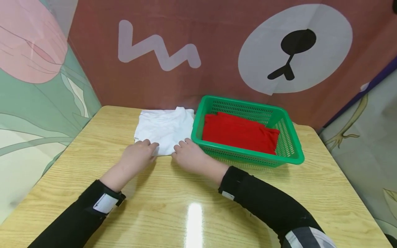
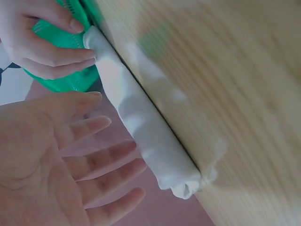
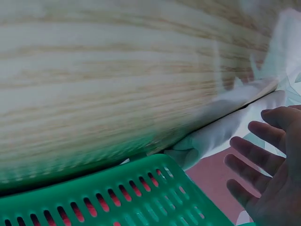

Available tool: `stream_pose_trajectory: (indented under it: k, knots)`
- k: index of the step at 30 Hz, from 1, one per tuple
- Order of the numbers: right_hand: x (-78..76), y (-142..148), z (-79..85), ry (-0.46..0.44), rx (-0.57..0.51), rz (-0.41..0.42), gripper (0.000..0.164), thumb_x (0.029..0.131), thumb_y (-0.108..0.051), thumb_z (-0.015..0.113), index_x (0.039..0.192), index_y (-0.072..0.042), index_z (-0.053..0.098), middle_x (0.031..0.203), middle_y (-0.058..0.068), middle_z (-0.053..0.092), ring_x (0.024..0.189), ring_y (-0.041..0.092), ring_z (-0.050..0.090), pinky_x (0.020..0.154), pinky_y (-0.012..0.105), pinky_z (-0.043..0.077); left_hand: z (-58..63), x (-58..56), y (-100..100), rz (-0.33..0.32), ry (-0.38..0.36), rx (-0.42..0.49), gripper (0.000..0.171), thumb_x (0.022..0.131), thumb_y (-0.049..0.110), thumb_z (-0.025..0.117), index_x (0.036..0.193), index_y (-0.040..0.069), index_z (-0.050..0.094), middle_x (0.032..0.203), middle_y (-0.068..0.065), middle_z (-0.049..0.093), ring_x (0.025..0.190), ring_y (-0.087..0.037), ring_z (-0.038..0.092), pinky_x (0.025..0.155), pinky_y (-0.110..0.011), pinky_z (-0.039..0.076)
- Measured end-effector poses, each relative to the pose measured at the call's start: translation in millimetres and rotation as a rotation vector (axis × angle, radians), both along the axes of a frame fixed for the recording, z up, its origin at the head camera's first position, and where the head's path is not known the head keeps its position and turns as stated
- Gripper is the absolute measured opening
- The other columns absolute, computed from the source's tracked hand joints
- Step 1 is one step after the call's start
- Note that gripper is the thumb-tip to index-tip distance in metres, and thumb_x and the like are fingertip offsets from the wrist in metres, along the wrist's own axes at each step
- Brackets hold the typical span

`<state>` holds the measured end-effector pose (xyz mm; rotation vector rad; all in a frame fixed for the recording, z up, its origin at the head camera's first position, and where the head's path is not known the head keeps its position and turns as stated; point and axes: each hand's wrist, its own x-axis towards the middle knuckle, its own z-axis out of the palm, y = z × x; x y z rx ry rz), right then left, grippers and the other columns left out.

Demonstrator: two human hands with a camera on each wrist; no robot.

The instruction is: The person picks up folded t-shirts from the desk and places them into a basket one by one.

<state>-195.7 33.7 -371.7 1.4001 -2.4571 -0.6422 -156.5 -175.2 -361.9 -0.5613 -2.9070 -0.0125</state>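
A folded white garment lies flat on the table, just left of the green basket. At its near left corner is my left hand, with fingertips over the edge. My right hand reaches to the near right corner, close to the basket. In the left wrist view the garment shows a thick, rounded folded edge, and the left hand has its fingers extended and spread beside it. The right wrist view likewise shows spread fingers on the right hand. Neither hand visibly grips the fabric.
The green perforated basket stands at the back of the wooden table, holding a folded red garment. Behind the table hangs a brown printed cloth. Patterned fabric hangs at the left side.
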Motion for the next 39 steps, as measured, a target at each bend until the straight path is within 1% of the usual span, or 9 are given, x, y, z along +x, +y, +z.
stream_pose_trajectory:
  k: [5, 9, 11, 16, 20, 24, 27, 33, 39]
  knots:
    - [-2.5, 1.7, -2.8, -0.045, -0.035, -0.035, 0.017, 0.104, -0.015, 0.056, 0.107, -0.017, 0.072, 0.098, 0.000, 0.067, 0.092, 0.020, 0.061, 0.081, 0.033, 0.048, -1.9, -2.6, -3.3, -0.007, -0.024, 0.022, 0.024, 0.091, 0.014, 0.076, 0.111, 0.003, 0.069, 0.085, -0.015, 0.065, 0.071, -0.030, 0.064, 0.054, -0.043, 0.055]
    - [-5.7, 0.5, -4.5, -0.097, -0.058, -0.070, 0.015, 0.104, -0.014, 0.055, 0.110, -0.014, 0.069, 0.102, 0.003, 0.066, 0.094, 0.022, 0.062, 0.084, 0.036, 0.053, -2.0, -4.9, -3.8, -0.007, -0.077, 0.018, 0.024, 0.091, 0.014, 0.076, 0.111, 0.003, 0.068, 0.085, -0.014, 0.065, 0.069, -0.028, 0.063, 0.055, -0.041, 0.055]
    - [-8.2, -0.3, -5.5, -0.137, -0.078, -0.086, 0.014, 0.103, -0.014, 0.057, 0.110, -0.012, 0.068, 0.103, 0.005, 0.066, 0.094, 0.022, 0.062, 0.084, 0.036, 0.054, -2.0, -6.7, -3.9, -0.005, -0.114, 0.006, 0.024, 0.092, 0.015, 0.076, 0.112, 0.003, 0.068, 0.086, -0.013, 0.065, 0.070, -0.027, 0.063, 0.056, -0.040, 0.055]
    - [-15.3, -1.4, -7.4, -0.241, -0.152, -0.101, 0.015, 0.100, -0.017, 0.063, 0.113, -0.009, 0.066, 0.104, 0.008, 0.066, 0.092, 0.024, 0.062, 0.082, 0.033, 0.053, -3.2, -11.7, -4.2, 0.002, -0.186, -0.016, 0.031, 0.094, 0.017, 0.076, 0.120, 0.003, 0.068, 0.094, -0.014, 0.068, 0.077, -0.029, 0.065, 0.063, -0.042, 0.057]
    - [-19.1, -3.2, -7.1, -0.304, -0.166, -0.120, 0.025, 0.102, -0.017, 0.063, 0.125, -0.007, 0.063, 0.111, 0.010, 0.065, 0.096, 0.026, 0.063, 0.086, 0.033, 0.053, -4.3, -15.0, -5.0, -0.005, -0.213, -0.020, 0.039, 0.094, 0.018, 0.075, 0.129, 0.002, 0.066, 0.102, -0.016, 0.069, 0.085, -0.032, 0.067, 0.073, -0.046, 0.060]
    - [-23.1, -7.0, -6.8, -0.372, -0.168, -0.164, 0.043, 0.103, -0.020, 0.062, 0.143, -0.007, 0.056, 0.121, 0.012, 0.063, 0.104, 0.026, 0.063, 0.092, 0.034, 0.053, -4.3, -17.5, -6.3, -0.027, -0.225, -0.026, 0.043, 0.095, 0.018, 0.075, 0.134, 0.003, 0.064, 0.104, -0.017, 0.069, 0.087, -0.032, 0.067, 0.078, -0.047, 0.060]
    - [-25.7, -9.9, -6.9, -0.419, -0.169, -0.194, 0.049, 0.104, -0.022, 0.061, 0.150, -0.007, 0.052, 0.126, 0.012, 0.062, 0.108, 0.026, 0.062, 0.093, 0.034, 0.054, -4.1, -19.4, -7.7, -0.058, -0.217, -0.033, 0.044, 0.094, 0.018, 0.076, 0.134, 0.004, 0.064, 0.101, -0.015, 0.068, 0.085, -0.031, 0.065, 0.076, -0.045, 0.059]
    - [-27.4, -15.4, -5.9, -0.429, -0.125, -0.209, 0.047, 0.105, -0.023, 0.060, 0.149, -0.009, 0.054, 0.131, 0.012, 0.061, 0.114, 0.026, 0.062, 0.096, 0.036, 0.054, -6.0, -21.2, -11.0, -0.131, -0.158, -0.052, 0.038, 0.094, 0.016, 0.075, 0.130, 0.006, 0.066, 0.095, -0.013, 0.066, 0.080, -0.030, 0.065, 0.069, -0.043, 0.058]
    - [-28.0, -18.7, -7.5, -0.417, -0.109, -0.223, 0.046, 0.105, -0.022, 0.059, 0.149, -0.011, 0.054, 0.132, 0.012, 0.060, 0.116, 0.026, 0.060, 0.099, 0.036, 0.052, -5.9, -21.2, -13.8, -0.128, -0.171, -0.046, 0.034, 0.097, 0.001, 0.066, 0.131, 0.008, 0.066, 0.098, -0.016, 0.068, 0.086, -0.033, 0.067, 0.072, -0.045, 0.059]
